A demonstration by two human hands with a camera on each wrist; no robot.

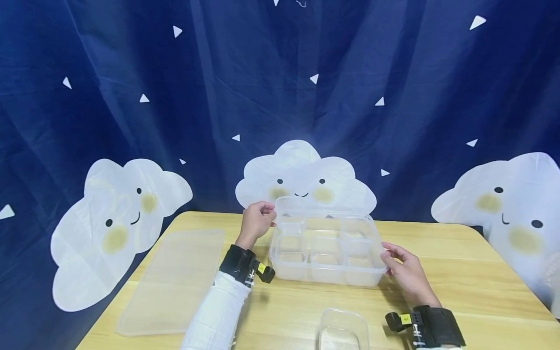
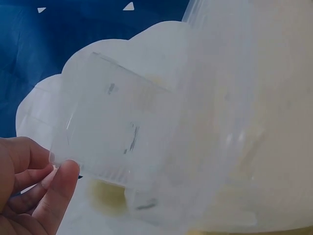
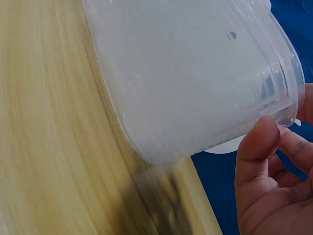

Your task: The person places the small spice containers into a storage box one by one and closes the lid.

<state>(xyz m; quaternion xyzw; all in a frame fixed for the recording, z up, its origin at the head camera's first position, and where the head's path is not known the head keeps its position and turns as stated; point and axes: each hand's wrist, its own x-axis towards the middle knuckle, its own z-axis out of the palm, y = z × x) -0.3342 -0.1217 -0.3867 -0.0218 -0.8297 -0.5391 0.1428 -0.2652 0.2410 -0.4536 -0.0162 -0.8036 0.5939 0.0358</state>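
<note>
A large clear plastic box point(image 1: 325, 274) stands on the table, with several small clear containers point(image 1: 323, 250) inside it. My left hand point(image 1: 257, 219) is at its back left corner. In the left wrist view, thumb and fingers of that hand point(image 2: 34, 191) pinch the edge of a small clear container point(image 2: 112, 122), which is tilted beside the large box. At the right side, my right hand point(image 1: 407, 272) grips the large box's rim between thumb and fingers. The right wrist view shows the thumb point(image 3: 261, 142) against the rim of the box point(image 3: 186, 78).
A flat translucent lid point(image 1: 172, 282) lies on the wooden table point(image 1: 280, 311) at the left. One more small clear container point(image 1: 343, 333) stands near the front. A dark blue curtain point(image 1: 271, 97) with white clouds hangs behind the table.
</note>
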